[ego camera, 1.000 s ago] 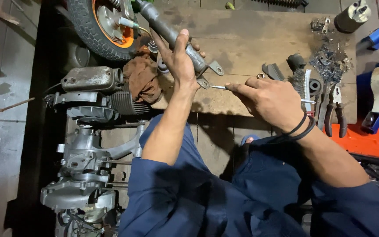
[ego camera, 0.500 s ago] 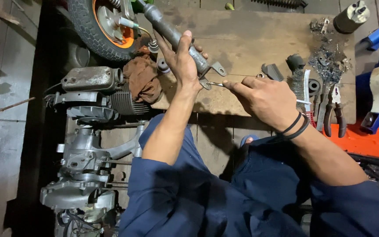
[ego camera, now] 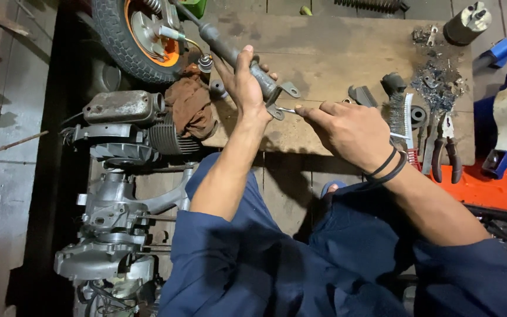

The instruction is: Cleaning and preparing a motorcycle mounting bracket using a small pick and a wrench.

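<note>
Left hand [ego camera: 243,88] wrapped around grey handlebar grip [ego camera: 247,64]: rigid, weighty, probably greasy. Right hand [ego camera: 347,126] pinched thin metal tool [ego camera: 287,110] at bracket.

Tyre [ego camera: 125,46] cut by top edge; thin tool [ego camera: 287,110] mostly hidden inside right hand [ego camera: 350,130].

Head-worn camera, looking steeply down

One view only: it faces down past the person's blue-sleeved arms onto the worn wooden worktop [ego camera: 335,47], close in, with the grey metal engine block [ego camera: 112,194] at left on the floor.
</note>
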